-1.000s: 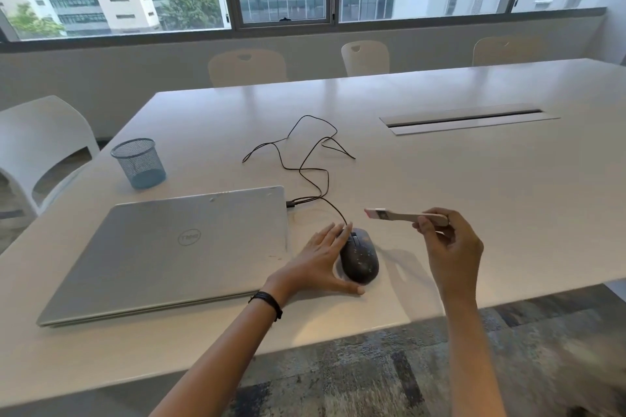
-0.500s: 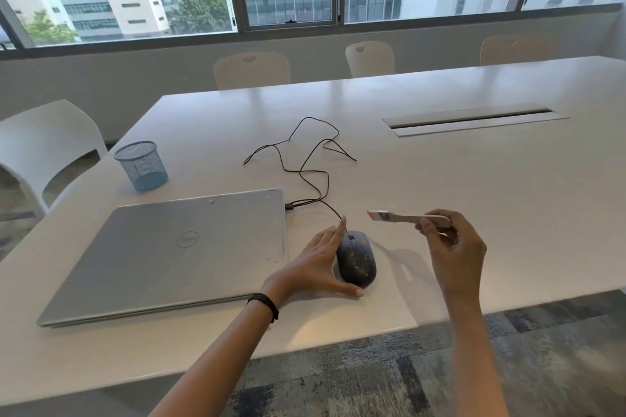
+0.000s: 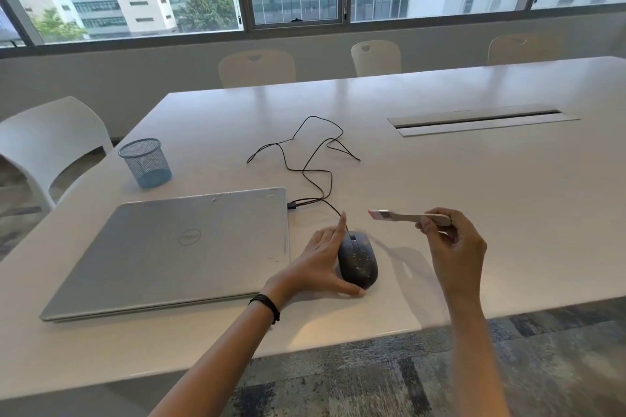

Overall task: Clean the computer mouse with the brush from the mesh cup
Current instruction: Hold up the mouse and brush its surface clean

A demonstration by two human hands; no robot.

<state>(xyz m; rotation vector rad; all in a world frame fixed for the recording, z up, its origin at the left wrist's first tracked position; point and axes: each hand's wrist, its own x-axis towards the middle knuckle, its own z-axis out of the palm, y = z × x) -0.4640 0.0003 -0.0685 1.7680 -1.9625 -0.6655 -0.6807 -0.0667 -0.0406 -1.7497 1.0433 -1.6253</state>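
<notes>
White table (image 3: 474,196), mouse (image 3: 358,262) against left hand (image 3: 316,267), brush (image 3: 399,216) pinched in right hand (image 3: 454,247)

A closed laptop (image 3: 189,247) lies on a white table (image 3: 474,196), a blue mesh cup (image 3: 145,162) behind its left corner, a speckled mouse (image 3: 357,261) and tangled cable (image 3: 305,162) to its right.

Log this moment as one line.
left hand: fingers braced against mouse | right hand: pinches brush, clear of mouse | mesh cup: upright beyond laptop
</notes>
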